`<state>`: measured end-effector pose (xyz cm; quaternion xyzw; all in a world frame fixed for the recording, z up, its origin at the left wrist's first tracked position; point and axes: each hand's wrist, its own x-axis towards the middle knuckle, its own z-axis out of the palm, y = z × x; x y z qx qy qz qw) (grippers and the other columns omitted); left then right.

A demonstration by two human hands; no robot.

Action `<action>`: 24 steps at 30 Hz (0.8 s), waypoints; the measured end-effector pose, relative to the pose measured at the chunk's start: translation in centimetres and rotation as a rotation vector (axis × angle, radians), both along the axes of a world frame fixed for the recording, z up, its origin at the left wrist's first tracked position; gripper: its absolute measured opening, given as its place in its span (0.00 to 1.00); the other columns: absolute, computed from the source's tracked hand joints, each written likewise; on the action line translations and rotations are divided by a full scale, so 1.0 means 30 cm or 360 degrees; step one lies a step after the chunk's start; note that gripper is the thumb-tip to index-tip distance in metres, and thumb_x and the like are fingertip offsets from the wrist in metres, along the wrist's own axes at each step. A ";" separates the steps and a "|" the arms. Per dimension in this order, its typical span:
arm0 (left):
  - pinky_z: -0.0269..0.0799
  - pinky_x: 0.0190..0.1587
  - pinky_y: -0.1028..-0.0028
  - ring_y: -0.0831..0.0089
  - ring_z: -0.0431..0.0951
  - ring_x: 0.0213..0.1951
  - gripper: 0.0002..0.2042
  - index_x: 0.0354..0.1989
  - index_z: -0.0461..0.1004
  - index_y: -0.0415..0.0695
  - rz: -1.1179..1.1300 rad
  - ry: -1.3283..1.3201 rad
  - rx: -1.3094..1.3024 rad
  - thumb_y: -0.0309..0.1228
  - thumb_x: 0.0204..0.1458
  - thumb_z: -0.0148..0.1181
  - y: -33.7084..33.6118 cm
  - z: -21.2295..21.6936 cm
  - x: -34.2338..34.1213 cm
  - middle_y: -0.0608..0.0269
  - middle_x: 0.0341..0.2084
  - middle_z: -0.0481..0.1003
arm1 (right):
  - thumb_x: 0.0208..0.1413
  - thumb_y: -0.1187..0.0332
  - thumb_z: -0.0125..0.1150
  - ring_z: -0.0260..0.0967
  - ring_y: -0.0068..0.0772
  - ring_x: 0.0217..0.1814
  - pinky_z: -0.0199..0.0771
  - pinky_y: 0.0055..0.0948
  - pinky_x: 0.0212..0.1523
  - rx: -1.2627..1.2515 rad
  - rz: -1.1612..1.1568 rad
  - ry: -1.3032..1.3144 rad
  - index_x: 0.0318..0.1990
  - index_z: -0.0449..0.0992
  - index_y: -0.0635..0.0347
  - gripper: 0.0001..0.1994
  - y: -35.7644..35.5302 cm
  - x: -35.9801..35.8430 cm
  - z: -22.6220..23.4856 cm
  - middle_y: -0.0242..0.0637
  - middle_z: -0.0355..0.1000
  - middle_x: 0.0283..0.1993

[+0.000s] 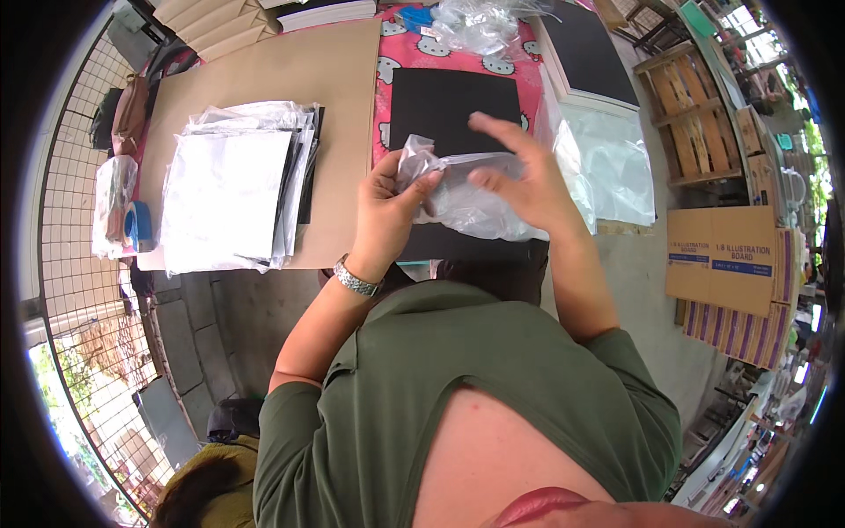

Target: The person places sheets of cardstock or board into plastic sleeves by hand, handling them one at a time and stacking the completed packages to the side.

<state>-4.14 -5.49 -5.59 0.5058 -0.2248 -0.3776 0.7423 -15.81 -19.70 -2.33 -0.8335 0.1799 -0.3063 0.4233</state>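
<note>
A clear plastic bag (pixel 480 195) lies crumpled in front of me over a black board (pixel 453 101) on the pink printed table cover. My left hand (pixel 390 194), a metal watch on its wrist, pinches a gathered corner of the bag between thumb and fingers. Above the bag's right part is my right hand (pixel 528 172), thumb and fingers spread apart, with nothing visible in its grasp. To the left, a stack of boards in clear plastic sleeves (pixel 227 198) rests on a brown cardboard sheet (pixel 343 97).
At the right lie flat clear plastic bags (pixel 607 163) and a thick black-topped stack of boards (pixel 585 53). Loose crumpled plastic (pixel 480 26) sits at the far edge. A blue tape roll (pixel 138 226) stands far left. Cardboard boxes (pixel 722 260) and a wooden pallet (pixel 691 114) are right of the table.
</note>
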 end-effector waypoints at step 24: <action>0.69 0.35 0.78 0.81 0.71 0.32 0.12 0.42 0.67 0.39 -0.0154 0.0110 0.0036 0.24 0.49 0.58 -0.001 -0.016 -0.009 0.65 0.29 0.73 | 0.55 0.69 0.55 0.62 0.12 0.25 0.60 0.14 0.26 0.0970 -0.0024 -0.0306 0.30 0.73 0.60 0.06 -0.024 0.063 -0.087 0.25 0.67 0.24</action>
